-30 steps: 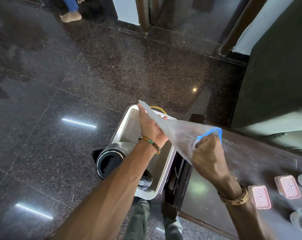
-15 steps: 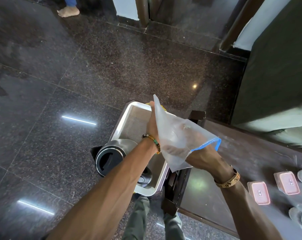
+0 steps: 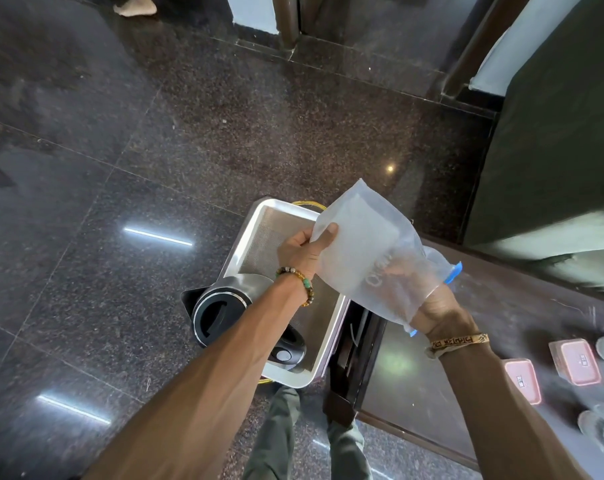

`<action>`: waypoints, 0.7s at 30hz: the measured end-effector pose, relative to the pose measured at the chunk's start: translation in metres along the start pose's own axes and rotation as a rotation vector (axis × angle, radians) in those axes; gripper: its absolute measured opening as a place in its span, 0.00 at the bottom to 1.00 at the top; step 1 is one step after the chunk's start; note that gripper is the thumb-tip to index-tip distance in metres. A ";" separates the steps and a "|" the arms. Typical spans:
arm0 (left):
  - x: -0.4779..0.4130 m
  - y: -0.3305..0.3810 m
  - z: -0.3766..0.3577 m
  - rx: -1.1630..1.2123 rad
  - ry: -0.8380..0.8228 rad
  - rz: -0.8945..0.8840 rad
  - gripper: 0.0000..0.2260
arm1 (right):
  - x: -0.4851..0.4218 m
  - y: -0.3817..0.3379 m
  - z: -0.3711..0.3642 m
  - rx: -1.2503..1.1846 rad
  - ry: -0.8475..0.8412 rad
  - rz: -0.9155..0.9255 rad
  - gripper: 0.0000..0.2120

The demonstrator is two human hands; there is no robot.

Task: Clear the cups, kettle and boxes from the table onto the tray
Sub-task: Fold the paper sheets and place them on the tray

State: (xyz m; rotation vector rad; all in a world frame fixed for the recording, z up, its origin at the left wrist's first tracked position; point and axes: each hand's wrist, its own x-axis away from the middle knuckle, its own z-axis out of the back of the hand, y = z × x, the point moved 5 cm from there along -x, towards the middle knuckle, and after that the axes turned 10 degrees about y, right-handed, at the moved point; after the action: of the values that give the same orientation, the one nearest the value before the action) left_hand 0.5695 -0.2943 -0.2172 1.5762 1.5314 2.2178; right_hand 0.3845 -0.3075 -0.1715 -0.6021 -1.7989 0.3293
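While a bag (image 3: 359,251) overhangs the tray (image 3: 272,233), a kettle (image 3: 221,313) occupies it.

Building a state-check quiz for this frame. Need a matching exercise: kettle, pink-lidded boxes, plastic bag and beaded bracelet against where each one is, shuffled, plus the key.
Things:
1. kettle
2. pink-lidded boxes
3. plastic bag
4. beaded bracelet

Places:
A. gripped by the left hand
B. on the dark table
C. round the left wrist
D. on the tray

Pairs: 1-D, 2-B, 3-A, 4-C.
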 end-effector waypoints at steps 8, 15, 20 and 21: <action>0.007 0.006 -0.006 0.024 -0.232 0.039 0.21 | 0.001 0.002 -0.022 -0.263 -0.239 -0.056 0.19; 0.002 0.014 -0.006 -0.128 -0.236 -0.028 0.27 | -0.006 0.004 -0.027 -0.061 -0.098 -0.076 0.10; -0.011 0.023 0.002 -0.239 -0.174 -0.149 0.12 | 0.000 -0.007 -0.040 0.104 -0.099 0.182 0.17; -0.013 0.025 0.005 -0.223 -0.134 -0.155 0.10 | -0.007 0.002 -0.035 0.046 -0.173 0.022 0.11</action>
State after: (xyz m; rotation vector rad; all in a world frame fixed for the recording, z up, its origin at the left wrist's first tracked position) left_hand 0.5920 -0.3105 -0.2087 1.4560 1.2737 2.0709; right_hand 0.4196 -0.3125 -0.1678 -0.5757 -1.9461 0.4479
